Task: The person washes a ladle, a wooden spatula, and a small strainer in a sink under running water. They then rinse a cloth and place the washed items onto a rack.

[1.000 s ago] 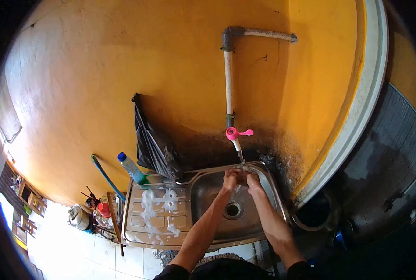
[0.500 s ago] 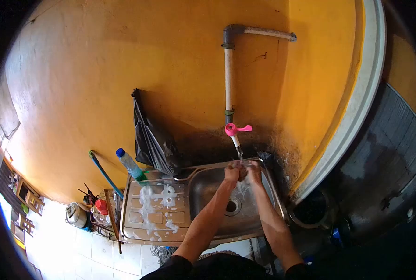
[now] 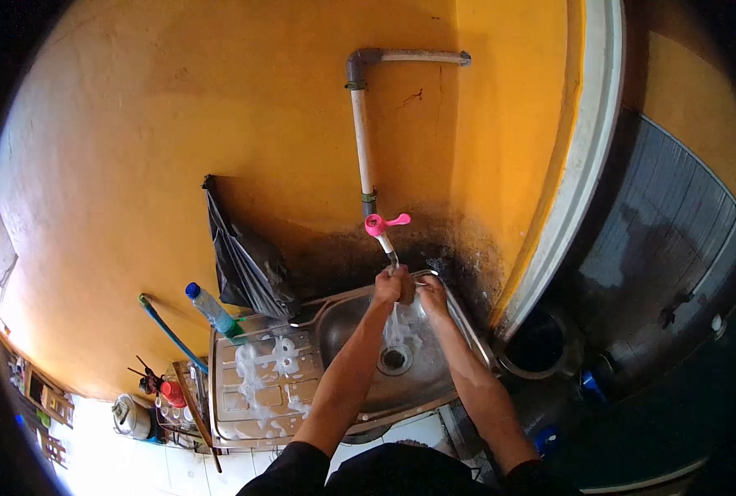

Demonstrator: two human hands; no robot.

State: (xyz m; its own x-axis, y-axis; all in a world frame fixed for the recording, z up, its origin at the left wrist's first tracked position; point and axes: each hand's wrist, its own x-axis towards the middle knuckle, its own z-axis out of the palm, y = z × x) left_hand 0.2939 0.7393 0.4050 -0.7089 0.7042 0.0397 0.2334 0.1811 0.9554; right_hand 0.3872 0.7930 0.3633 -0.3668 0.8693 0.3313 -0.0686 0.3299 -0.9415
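Observation:
Water runs from the tap [image 3: 378, 225], which has a pink lever, into the steel sink [image 3: 359, 347]. Directly under the spout, my left hand [image 3: 389, 285] is closed around a small brownish thing [image 3: 407, 289], too blurred to name. My right hand [image 3: 432, 294] is a little to the right, at the sink's back right corner, with its fingers curled. Whatever it holds, if anything, is hidden. Whitish suds and water spread from below the hands to the drain [image 3: 395, 359].
Foam lies on the ribbed drainboard [image 3: 227, 397] at left. A blue-capped bottle [image 3: 211, 310] stands at its back edge, near a black plastic bag [image 3: 244, 256] against the wall. Right of the sink is a dark round tub [image 3: 537, 343]; a blue hose [image 3: 173, 335] rises at far left.
The view has shifted, so the sink and tap appear further left. My hands, together under the water before, are now apart, the right one toward the sink's corner. More suds run toward the drain.

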